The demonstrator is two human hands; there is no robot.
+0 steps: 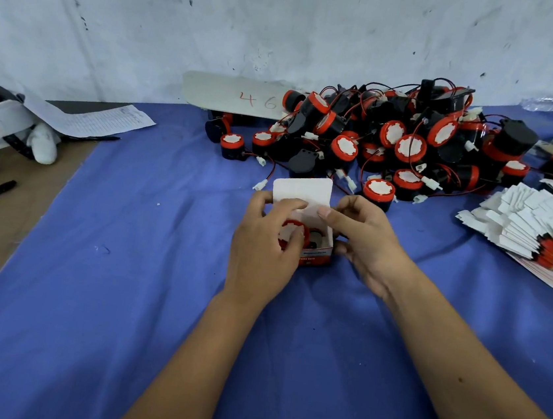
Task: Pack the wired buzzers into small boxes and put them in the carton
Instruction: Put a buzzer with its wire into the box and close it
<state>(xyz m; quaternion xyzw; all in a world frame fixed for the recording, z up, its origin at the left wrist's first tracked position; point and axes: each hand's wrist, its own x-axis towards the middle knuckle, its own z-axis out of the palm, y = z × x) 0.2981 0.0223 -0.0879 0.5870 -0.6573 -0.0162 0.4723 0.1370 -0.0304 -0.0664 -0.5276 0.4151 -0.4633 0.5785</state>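
We seat one buzzer in its small box, lid not yet closed.

Our left hand (265, 239) presses a red-capped black round plastic buzzer (294, 233) down into the small white-and-red cardboard box (317, 248), fingers curled over it, while our right hand (365, 235) pinches the box's far right edge below the upright white lid flap (303, 188). The box sits on the blue cloth-covered counter (124, 261), just in front of the heap of loose red-and-black wired buzzers (396, 140); flat white unfolded boxes (535, 221) lie to the box's right. Next, we judge, the wire must be tucked in and the flap folded shut. No carton shows.
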